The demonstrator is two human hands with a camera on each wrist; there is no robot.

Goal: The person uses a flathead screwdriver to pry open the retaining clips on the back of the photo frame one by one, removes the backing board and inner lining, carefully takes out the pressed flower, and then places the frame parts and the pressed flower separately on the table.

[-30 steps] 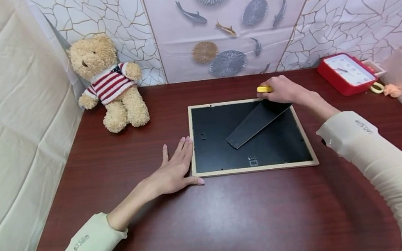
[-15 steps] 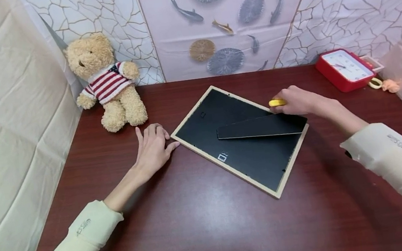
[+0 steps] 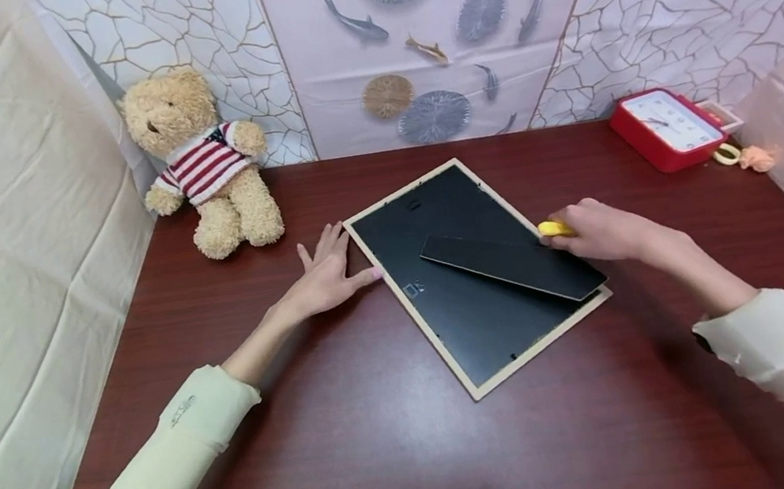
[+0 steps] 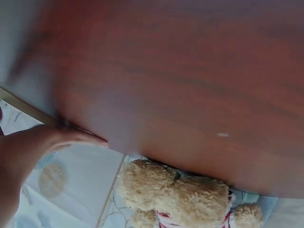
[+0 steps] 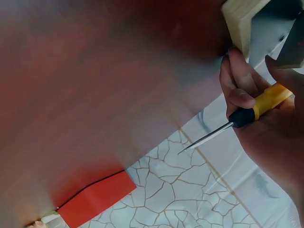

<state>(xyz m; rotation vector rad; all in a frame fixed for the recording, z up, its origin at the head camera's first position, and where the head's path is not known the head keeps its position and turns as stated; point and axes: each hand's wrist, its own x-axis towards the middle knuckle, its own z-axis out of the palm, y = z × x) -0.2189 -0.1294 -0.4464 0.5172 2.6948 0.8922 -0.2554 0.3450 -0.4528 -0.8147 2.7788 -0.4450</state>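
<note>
The fingers [image 3: 330,245] of the left hand [image 3: 323,281] lie straight and slightly spread on the tabletop [image 3: 389,457], the thumb tip touching the left edge of the picture frame [image 3: 478,323]. The right hand [image 3: 599,231] has its fingers [image 5: 237,83] curled round the yellow-and-black handle of a screwdriver [image 5: 247,114], whose thin metal shaft points away from the frame, while the same hand rests at the frame's right edge beside the stand [image 3: 512,265].

Over the last second the frame has turned on the tabletop: it lay square to the table edge, then swung one way, and now sits rotated the other way, one corner toward the person. The left hand has followed its edge round and the right hand has come nearer the body. I judge the two hands are swivelling the frame to bring another side within reach of the tool.

The frame lies face down at the centre: a thin pale wooden border around a flat matt black backing board with small metal hangers, and the stand is a long black flap lifted at one end. The tabletop is dark red-brown with a smooth, faintly glossy wood grain. A fuzzy tan teddy bear [image 3: 201,158] in a striped jersey sits at the back left; a red clock [image 3: 667,129] with a white face lies at the back right.
</note>
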